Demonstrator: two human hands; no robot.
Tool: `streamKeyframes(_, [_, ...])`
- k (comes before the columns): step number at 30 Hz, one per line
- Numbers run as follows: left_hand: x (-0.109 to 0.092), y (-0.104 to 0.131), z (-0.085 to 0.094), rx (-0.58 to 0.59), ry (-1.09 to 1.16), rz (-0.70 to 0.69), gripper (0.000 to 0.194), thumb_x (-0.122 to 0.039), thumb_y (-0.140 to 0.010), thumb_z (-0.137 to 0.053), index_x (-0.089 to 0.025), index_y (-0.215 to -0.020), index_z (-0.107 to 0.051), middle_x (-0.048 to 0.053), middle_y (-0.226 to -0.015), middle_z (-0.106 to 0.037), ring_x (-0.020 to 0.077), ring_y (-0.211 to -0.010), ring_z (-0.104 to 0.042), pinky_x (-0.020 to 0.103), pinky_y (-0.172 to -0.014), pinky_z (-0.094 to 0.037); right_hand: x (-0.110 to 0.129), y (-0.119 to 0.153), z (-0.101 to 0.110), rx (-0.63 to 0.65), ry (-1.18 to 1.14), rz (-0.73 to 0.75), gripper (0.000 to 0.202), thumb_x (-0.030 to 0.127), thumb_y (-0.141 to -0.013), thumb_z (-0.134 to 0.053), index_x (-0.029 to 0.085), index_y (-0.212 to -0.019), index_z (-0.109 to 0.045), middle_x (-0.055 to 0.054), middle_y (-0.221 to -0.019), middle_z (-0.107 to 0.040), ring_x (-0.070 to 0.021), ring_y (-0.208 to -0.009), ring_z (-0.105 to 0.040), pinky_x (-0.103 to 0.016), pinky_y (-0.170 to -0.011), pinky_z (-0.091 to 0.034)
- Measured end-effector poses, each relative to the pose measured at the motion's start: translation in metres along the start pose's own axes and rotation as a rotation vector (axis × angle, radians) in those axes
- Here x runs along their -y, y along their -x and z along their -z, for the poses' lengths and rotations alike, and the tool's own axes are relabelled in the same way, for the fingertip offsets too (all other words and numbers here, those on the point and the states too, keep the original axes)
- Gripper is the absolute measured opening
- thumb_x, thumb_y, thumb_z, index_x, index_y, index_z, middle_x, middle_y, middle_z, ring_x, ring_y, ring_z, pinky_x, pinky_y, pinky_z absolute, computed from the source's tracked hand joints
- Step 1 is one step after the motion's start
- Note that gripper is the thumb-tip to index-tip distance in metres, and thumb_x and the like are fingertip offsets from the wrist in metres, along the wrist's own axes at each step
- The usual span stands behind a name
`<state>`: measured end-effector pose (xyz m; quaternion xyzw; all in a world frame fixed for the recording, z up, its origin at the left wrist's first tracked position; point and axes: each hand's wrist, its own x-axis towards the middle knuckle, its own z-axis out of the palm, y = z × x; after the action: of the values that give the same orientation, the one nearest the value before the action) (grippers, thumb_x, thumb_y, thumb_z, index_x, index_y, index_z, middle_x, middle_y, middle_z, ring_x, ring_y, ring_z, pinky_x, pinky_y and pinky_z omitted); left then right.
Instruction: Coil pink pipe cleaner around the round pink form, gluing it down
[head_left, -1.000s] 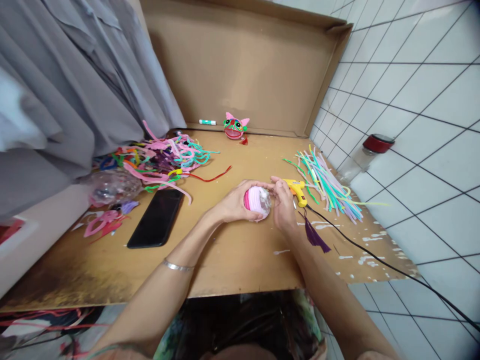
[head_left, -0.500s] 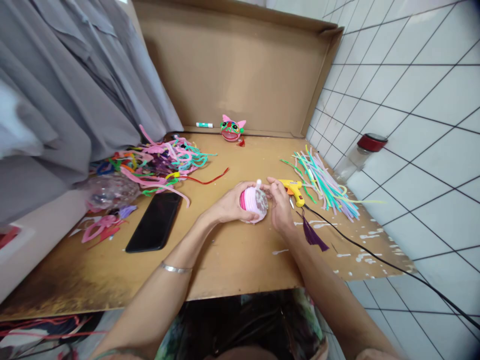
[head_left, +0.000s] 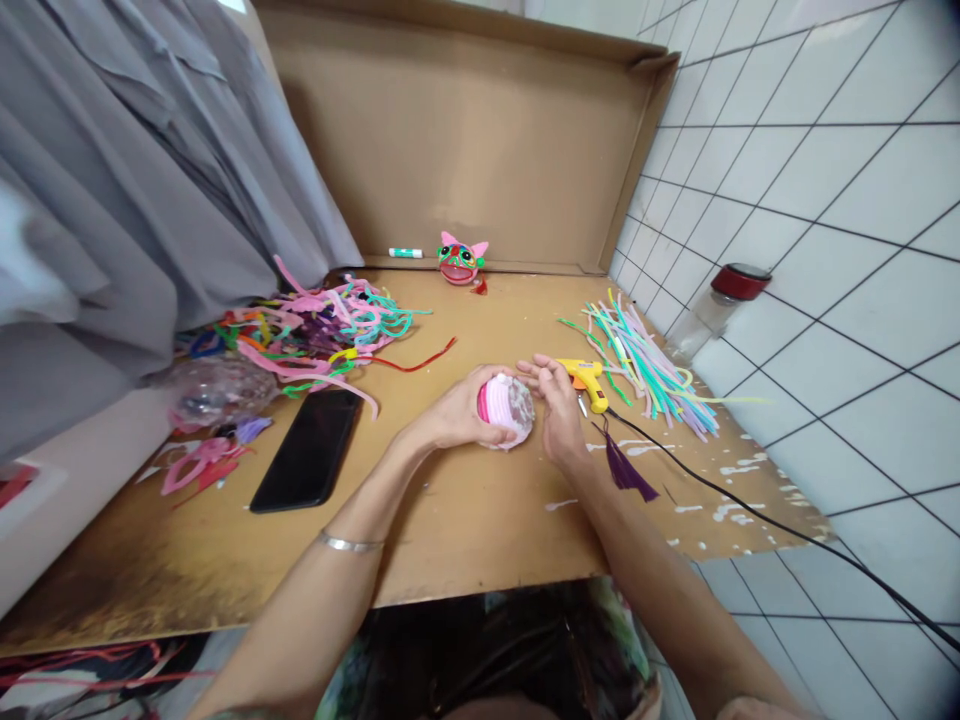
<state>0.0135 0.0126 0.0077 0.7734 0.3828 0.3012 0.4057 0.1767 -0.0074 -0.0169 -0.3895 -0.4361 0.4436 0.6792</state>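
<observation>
Round pink-and-white wrapped ball (head_left: pixel 505 411) was held above wooden table (head_left: pixel 480 540), L hand (head_left: pixel 469 408) fingers clamped round it. R hand (head_left: pixel 556 405) was held just R of ball — fingertips slightly apart; yellow plastic glue gun (head_left: pixel 587 382) lay beyond.

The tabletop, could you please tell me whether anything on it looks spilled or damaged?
Yes: whitish smears near the purple tassel look like dried drips, and a dark, blotchy stain makes the near-left edge look worn.
</observation>
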Motion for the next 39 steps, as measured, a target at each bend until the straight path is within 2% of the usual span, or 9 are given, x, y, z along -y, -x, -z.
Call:
streamKeyframes(4, [-0.0015,0.0015,0.0014,0.019,-0.016,0.022,0.083,-0.033,-0.051,-0.084,-0.015,-0.126,-0.051,0.012,-0.124,-0.06,0.029,-0.109,-0.059,0.048,-0.1,-0.047,-0.0005,0.0004,0.0002,0.022,0.012,0.013,0.043,0.056,-0.081,-0.063,0.023,-0.107,-0.054,-0.007,-0.108,-0.07,-0.0201,-0.095,-0.067,-0.038,-0.087,-0.052])
streamKeyframes(9, [-0.0027,0.0032,0.0017,0.008,-0.02,-0.026,0.084,-0.033,-0.052,-0.082,-0.017,-0.128,-0.05,0.011,-0.13,-0.057,0.0286,-0.112,-0.058,0.046,-0.102,-0.047,0.0011,0.002,-0.0006,0.044,0.031,0.038,0.047,0.059,-0.08,-0.064,0.024,-0.109,-0.053,-0.007,-0.108,-0.069,-0.0216,-0.099,-0.066,-0.039,-0.089,-0.052])
streamKeyframes(17, [-0.0005,0.0029,0.0012,0.018,-0.028,-0.02,0.082,-0.034,-0.053,-0.082,-0.017,-0.126,-0.05,0.01,-0.122,-0.06,0.0263,-0.104,-0.059,0.044,-0.095,-0.05,0.0021,0.0041,0.0022,0.114,0.1,0.079,0.05,0.058,-0.082,-0.062,0.023,-0.117,-0.05,-0.011,-0.12,-0.064,-0.0233,-0.107,-0.064,-0.04,-0.093,-0.051])
streamKeyframes(22, [-0.0059,0.0041,0.0014,0.018,-0.022,-0.024,0.081,-0.029,-0.054,-0.081,-0.018,-0.128,-0.05,0.01,-0.128,-0.058,0.026,-0.11,-0.058,0.043,-0.099,-0.048,0.0012,0.0053,0.0047,0.165,0.109,0.125,0.049,0.055,-0.085,-0.061,0.025,-0.122,-0.048,-0.011,-0.127,-0.06,-0.0233,-0.114,-0.061,-0.041,-0.099,-0.049])
streamKeyframes(26, [-0.0069,0.0044,0.0014,0.026,-0.019,-0.023,0.084,-0.03,-0.054,-0.082,-0.017,-0.13,-0.049,0.011,-0.131,-0.057,0.0276,-0.113,-0.058,0.046,-0.102,-0.047,0.0018,0.0057,0.006,0.188,0.092,0.143,0.049,0.054,-0.086,-0.061,0.027,-0.124,-0.047,-0.011,-0.13,-0.058,-0.0234,-0.113,-0.061,-0.042,-0.097,-0.049])
streamKeyframes(31, [-0.0082,0.0042,0.0023,0.046,-0.033,-0.056,0.086,-0.03,-0.055,-0.081,-0.018,-0.134,-0.048,0.012,-0.135,-0.055,0.0289,-0.117,-0.057,0.047,-0.105,-0.044,0.004,0.0043,0.0052,0.162,0.066,0.152,0.048,0.055,-0.085,-0.061,0.027,-0.122,-0.049,-0.01,-0.127,-0.059,-0.0237,-0.111,-0.061,-0.044,-0.099,-0.048])
streamKeyframes(36, [-0.0066,0.0034,0.0027,0.047,-0.061,-0.096,0.088,-0.032,-0.055,-0.082,-0.018,-0.135,-0.047,0.013,-0.137,-0.053,0.0299,-0.119,-0.056,0.048,-0.106,-0.043,0.0063,0.0024,0.0058,0.109,0.031,0.066,0.046,0.056,-0.086,-0.058,0.028,-0.12,-0.05,-0.009,-0.127,-0.059,-0.0204,-0.098,-0.064,-0.043,-0.095,-0.049])
streamKeyframes(39, [-0.0045,0.003,0.0023,0.046,-0.078,-0.107,0.084,-0.032,-0.055,-0.083,-0.019,-0.131,-0.05,0.012,-0.133,-0.055,0.0297,-0.119,-0.057,0.048,-0.106,-0.043,0.0073,0.0002,0.0061,0.082,0.006,0.025,0.046,0.058,-0.085,-0.057,0.028,-0.119,-0.051,-0.008,-0.127,-0.059,-0.0213,-0.105,-0.062,-0.043,-0.096,-0.049])
